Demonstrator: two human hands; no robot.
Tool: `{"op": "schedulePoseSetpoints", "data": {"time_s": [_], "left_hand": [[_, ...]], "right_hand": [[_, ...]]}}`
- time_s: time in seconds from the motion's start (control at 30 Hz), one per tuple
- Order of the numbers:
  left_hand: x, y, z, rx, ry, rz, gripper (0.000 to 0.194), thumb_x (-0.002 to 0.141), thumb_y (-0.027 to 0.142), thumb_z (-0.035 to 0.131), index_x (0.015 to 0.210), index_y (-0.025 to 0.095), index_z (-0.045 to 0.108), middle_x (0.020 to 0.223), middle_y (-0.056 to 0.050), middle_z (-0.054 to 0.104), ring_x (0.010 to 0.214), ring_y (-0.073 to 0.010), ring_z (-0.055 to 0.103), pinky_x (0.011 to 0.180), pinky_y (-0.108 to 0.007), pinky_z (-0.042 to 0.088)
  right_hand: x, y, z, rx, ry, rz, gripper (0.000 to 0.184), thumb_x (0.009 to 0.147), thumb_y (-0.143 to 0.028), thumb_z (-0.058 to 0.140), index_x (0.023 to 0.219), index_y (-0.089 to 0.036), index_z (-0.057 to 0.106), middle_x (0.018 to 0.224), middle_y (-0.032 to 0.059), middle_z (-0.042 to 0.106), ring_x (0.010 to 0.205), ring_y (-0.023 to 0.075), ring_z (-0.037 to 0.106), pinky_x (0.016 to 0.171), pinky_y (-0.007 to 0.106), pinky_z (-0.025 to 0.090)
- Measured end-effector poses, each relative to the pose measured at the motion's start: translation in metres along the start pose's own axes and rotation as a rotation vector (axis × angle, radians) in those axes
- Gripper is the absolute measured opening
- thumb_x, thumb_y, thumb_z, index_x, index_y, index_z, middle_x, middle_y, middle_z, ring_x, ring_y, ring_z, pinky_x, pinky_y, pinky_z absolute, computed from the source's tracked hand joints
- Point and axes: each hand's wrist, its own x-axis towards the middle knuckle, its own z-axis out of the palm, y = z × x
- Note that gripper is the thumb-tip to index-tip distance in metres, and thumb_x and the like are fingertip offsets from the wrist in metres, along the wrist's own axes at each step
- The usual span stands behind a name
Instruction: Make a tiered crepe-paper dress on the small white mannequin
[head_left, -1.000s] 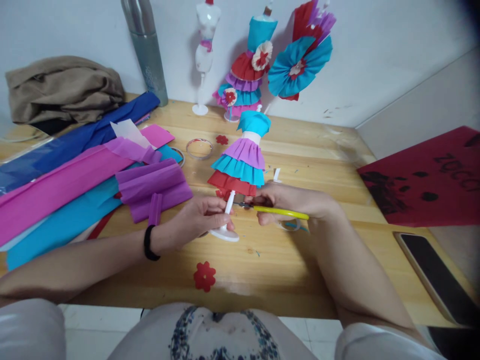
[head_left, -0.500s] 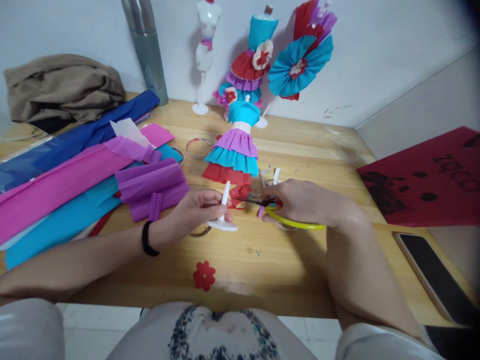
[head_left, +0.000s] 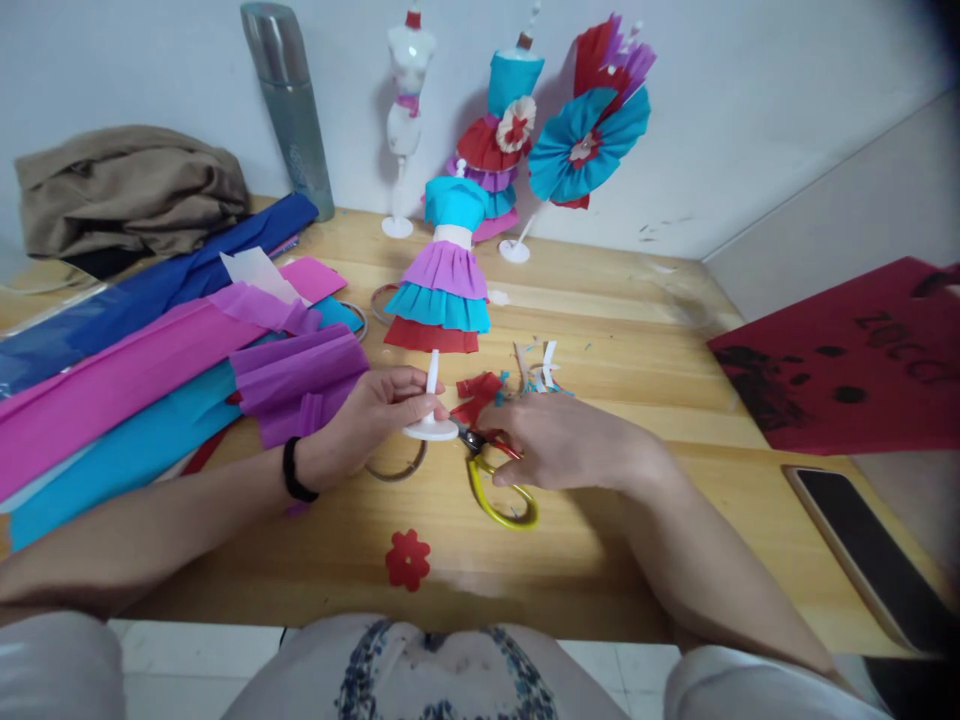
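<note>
My left hand (head_left: 375,415) is closed round the white stem of a small mannequin stand (head_left: 431,425), holding it upright on the wooden table (head_left: 600,540). The mannequin wears a crepe-paper dress (head_left: 442,285) with a blue top and purple, blue and red ruffles. My right hand (head_left: 559,445) rests on the table with its fingers on the yellow-handled scissors (head_left: 495,480), which lie flat beside the stand's base. Red paper scraps (head_left: 478,392) lie just beyond the scissors.
Crepe paper sheets (head_left: 150,370) in blue, pink and purple cover the left side. Three more dressed mannequins (head_left: 510,130) and a steel flask (head_left: 289,110) stand by the wall. A red paper flower (head_left: 408,560) lies near the front edge; a phone (head_left: 870,550) and red card (head_left: 847,360) sit right.
The mannequin has been tipped up from leaning toward me to standing upright and shifted left. My right hand has lowered the scissors from the skirt's hem down onto the table.
</note>
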Motion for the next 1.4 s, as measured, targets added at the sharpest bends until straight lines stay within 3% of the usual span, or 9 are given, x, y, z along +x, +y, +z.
{"op": "schedulePoseSetpoints", "data": {"time_s": [0.1, 0.23, 0.43, 0.7, 0.9, 1.03, 1.17, 1.27, 1.4], "left_hand": [[-0.001, -0.002, 0.001, -0.013, -0.034, 0.004, 0.033, 0.073, 0.037, 0.083, 0.088, 0.012, 0.068, 0.078, -0.006, 0.076, 0.064, -0.0129, 0.066, 0.06, -0.022, 0.045], [-0.003, -0.003, 0.004, -0.06, -0.076, -0.015, 0.039, 0.07, 0.041, 0.085, 0.092, 0.013, 0.068, 0.08, -0.007, 0.077, 0.066, -0.0145, 0.068, 0.062, -0.022, 0.046], [-0.004, -0.006, 0.005, -0.033, -0.126, -0.021, 0.036, 0.073, 0.043, 0.083, 0.085, 0.012, 0.07, 0.08, -0.008, 0.076, 0.067, -0.0147, 0.067, 0.061, -0.022, 0.044], [-0.001, -0.011, 0.002, -0.051, -0.078, -0.026, 0.039, 0.071, 0.042, 0.085, 0.09, 0.013, 0.068, 0.082, -0.007, 0.077, 0.068, -0.0145, 0.067, 0.06, -0.022, 0.043], [0.002, -0.008, -0.001, 0.029, -0.079, 0.03, 0.035, 0.074, 0.04, 0.081, 0.09, 0.012, 0.067, 0.083, -0.009, 0.076, 0.068, -0.0149, 0.066, 0.06, -0.022, 0.044], [0.003, 0.002, -0.002, 0.153, -0.079, 0.139, 0.029, 0.077, 0.04, 0.078, 0.086, 0.013, 0.071, 0.084, -0.008, 0.075, 0.072, -0.0167, 0.066, 0.064, -0.024, 0.046], [0.009, 0.009, -0.002, 0.303, -0.051, 0.273, 0.024, 0.08, 0.038, 0.074, 0.081, 0.014, 0.074, 0.086, -0.008, 0.073, 0.078, -0.0179, 0.066, 0.069, -0.025, 0.048], [0.02, 0.009, -0.001, 0.35, -0.044, 0.312, 0.022, 0.081, 0.035, 0.073, 0.082, 0.014, 0.073, 0.086, -0.008, 0.073, 0.078, -0.0175, 0.065, 0.069, -0.026, 0.048], [0.035, 0.006, -0.002, 0.321, -0.033, 0.328, 0.017, 0.08, 0.032, 0.073, 0.08, 0.015, 0.07, 0.084, -0.006, 0.072, 0.075, -0.0163, 0.064, 0.069, -0.026, 0.049]], "right_hand": [[0.005, 0.003, 0.003, 0.159, 0.187, 0.028, 0.019, 0.085, -0.037, 0.069, 0.078, -0.02, 0.068, 0.068, 0.0051, 0.067, 0.059, 0.0162, 0.054, 0.056, 0.03, 0.029], [0.021, 0.01, 0.011, 0.631, 0.519, 0.028, 0.035, 0.085, -0.052, 0.063, 0.069, -0.02, 0.063, 0.058, 0.0017, 0.06, 0.05, 0.0139, 0.05, 0.049, 0.028, 0.033], [0.042, 0.001, 0.025, 1.153, 0.581, 0.001, 0.047, 0.07, -0.063, 0.075, 0.064, -0.018, 0.061, 0.057, 0.0016, 0.063, 0.042, 0.0097, 0.048, 0.041, 0.024, 0.035], [0.049, 0.005, 0.029, 1.263, 0.679, -0.013, 0.043, 0.074, -0.057, 0.072, 0.059, -0.018, 0.062, 0.054, 0.0006, 0.064, 0.036, 0.0068, 0.045, 0.039, 0.021, 0.033], [0.039, 0.009, 0.02, 1.292, 0.661, 0.02, 0.019, 0.068, -0.036, 0.073, 0.067, -0.018, 0.066, 0.061, 0.0002, 0.068, 0.043, 0.008, 0.049, 0.045, 0.023, 0.037], [0.029, 0.015, 0.009, 1.319, 0.758, -0.074, 0.03, 0.068, -0.038, 0.073, 0.093, -0.02, 0.073, 0.09, 0.0057, 0.075, 0.075, 0.018, 0.067, 0.061, 0.027, 0.05], [0.032, 0.012, 0.002, 1.258, 0.845, -0.289, 0.062, 0.074, -0.061, 0.073, 0.124, -0.026, 0.066, 0.127, 0.0079, 0.069, 0.113, 0.0264, 0.064, 0.091, 0.038, 0.054], [0.043, 0.005, -0.001, 1.245, 0.941, -0.339, 0.064, 0.068, -0.061, 0.08, 0.119, -0.024, 0.068, 0.116, 0.0072, 0.073, 0.107, 0.0265, 0.066, 0.098, 0.041, 0.051], [0.056, -0.002, 0.001, 1.341, 0.887, -0.348, 0.05, 0.061, -0.049, 0.088, 0.1, -0.022, 0.073, 0.092, 0.0044, 0.077, 0.092, 0.0256, 0.07, 0.094, 0.042, 0.053]]}}
